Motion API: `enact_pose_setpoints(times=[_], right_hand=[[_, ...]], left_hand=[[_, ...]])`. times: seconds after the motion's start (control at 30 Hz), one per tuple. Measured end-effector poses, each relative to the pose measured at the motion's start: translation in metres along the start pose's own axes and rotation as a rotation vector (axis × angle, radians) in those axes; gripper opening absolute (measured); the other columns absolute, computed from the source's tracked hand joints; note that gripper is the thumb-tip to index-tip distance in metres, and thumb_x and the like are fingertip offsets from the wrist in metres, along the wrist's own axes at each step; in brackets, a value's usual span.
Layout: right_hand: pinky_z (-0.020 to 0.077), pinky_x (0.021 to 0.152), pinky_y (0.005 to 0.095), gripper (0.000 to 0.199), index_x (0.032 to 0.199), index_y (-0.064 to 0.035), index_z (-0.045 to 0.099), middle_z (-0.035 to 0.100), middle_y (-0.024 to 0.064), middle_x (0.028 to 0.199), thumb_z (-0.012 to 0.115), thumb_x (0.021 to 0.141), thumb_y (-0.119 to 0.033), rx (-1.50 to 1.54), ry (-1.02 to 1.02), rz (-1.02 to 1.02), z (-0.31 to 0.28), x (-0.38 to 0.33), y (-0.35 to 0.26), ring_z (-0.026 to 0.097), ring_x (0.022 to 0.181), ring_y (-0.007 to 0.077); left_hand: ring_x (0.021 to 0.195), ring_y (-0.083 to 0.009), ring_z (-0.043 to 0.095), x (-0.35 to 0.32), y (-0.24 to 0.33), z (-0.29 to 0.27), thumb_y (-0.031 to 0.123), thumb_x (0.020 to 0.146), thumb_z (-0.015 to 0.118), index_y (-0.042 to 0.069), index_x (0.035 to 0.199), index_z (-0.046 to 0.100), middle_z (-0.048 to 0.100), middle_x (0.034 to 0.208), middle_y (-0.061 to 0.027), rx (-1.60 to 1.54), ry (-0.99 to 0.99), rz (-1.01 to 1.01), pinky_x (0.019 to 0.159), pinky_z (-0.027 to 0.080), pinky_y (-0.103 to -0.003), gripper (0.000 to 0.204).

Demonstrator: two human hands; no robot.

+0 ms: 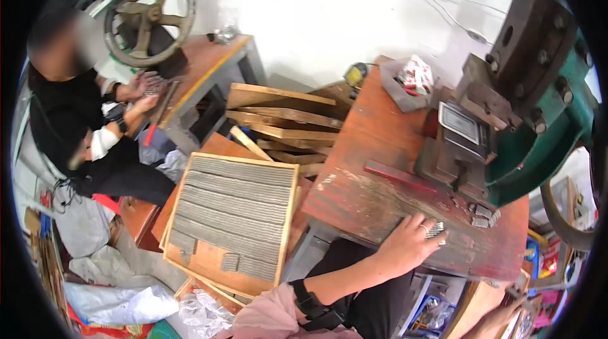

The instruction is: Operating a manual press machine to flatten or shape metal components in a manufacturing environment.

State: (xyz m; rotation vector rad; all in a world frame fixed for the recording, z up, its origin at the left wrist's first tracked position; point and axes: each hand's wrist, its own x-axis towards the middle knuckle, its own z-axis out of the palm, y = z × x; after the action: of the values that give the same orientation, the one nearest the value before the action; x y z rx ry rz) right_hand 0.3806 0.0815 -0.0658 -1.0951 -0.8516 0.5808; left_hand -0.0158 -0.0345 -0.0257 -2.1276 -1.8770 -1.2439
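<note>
My left hand [408,247] rests on the worn red-brown bench [354,149], fingers curled round a short stack of small metal pieces [436,230]. Low at the right edge of the bench, my right hand [510,313] shows only in part, blurred beside a wooden box; its fingers cannot be made out. More small metal pieces [484,215] lie on the bench by the foot of a green press [538,155]. Left of my left arm, a shallow wooden tray [209,256] holds long rows of grey metal pieces, with bare wood along its near part.
A red bar [399,175] lies in front of the press die [462,127]. A grey bin [399,89] stands at the bench's back. Stacked wooden trays [285,114] fill the gap between benches. At left, another person [63,111] works beside a handwheel [152,16].
</note>
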Motion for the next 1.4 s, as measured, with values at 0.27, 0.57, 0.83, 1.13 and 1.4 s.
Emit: enact_pose_setpoints(times=[0.27,0.57,0.83,1.13,1.4], right_hand=[[0.0519,0.052,0.0368,0.050,0.119,0.0048,0.048,0.057,0.0186,0.081,0.063,0.088,-0.031,-0.797,-0.038,0.241,-0.138,-0.030,0.088,0.058,0.063,0.0263],[0.0522,0.056,0.0399,0.052,0.119,0.0035,0.048,0.057,0.0207,0.089,0.064,0.087,-0.034,-1.082,-0.158,0.082,-0.141,-0.040,0.112,0.059,0.070,0.0283],[0.0526,0.059,0.0427,0.054,0.120,0.0023,0.049,0.056,0.0226,0.096,0.065,0.086,-0.036,-1.155,-0.214,-0.057,-0.139,-0.038,0.115,0.059,0.076,0.0301],[0.0529,0.063,0.0459,0.056,0.120,0.0009,0.049,0.055,0.0247,0.104,0.066,0.084,-0.039,-1.090,-0.314,-0.628,-0.116,-0.034,0.081,0.060,0.082,0.0322],[0.0391,0.095,0.0383,0.037,0.114,-0.0015,0.056,0.056,0.0149,0.110,0.063,0.077,0.000,-0.467,-0.631,-0.504,0.089,-0.102,-0.080,0.051,0.107,0.0292]], left_hand=[[0.100,-0.0278,0.047,-0.001,0.003,0.007,0.023,0.082,0.064,0.011,0.115,0.062,0.055,0.113,-0.0121,0.121,0.000,-0.022,0.087,0.042,-0.038,0.036],[0.102,-0.0284,0.047,-0.003,-0.001,0.007,0.025,0.082,0.064,0.011,0.116,0.061,0.055,0.112,-0.0119,0.097,0.052,0.042,0.089,0.042,-0.037,0.037],[0.102,-0.0286,0.047,0.000,0.001,0.007,0.024,0.082,0.065,0.010,0.116,0.062,0.055,0.112,-0.0116,0.122,0.024,0.004,0.091,0.041,-0.037,0.037],[0.103,-0.0315,0.047,-0.007,-0.002,0.008,0.026,0.080,0.068,0.007,0.127,0.051,0.055,0.112,-0.0133,0.073,-0.002,-0.005,0.091,0.042,-0.039,0.054],[0.111,-0.0368,0.050,0.007,-0.004,-0.023,0.014,0.068,0.075,0.000,0.133,0.038,0.054,0.116,-0.0216,-0.196,-0.024,-0.180,0.099,0.039,-0.041,0.076]])
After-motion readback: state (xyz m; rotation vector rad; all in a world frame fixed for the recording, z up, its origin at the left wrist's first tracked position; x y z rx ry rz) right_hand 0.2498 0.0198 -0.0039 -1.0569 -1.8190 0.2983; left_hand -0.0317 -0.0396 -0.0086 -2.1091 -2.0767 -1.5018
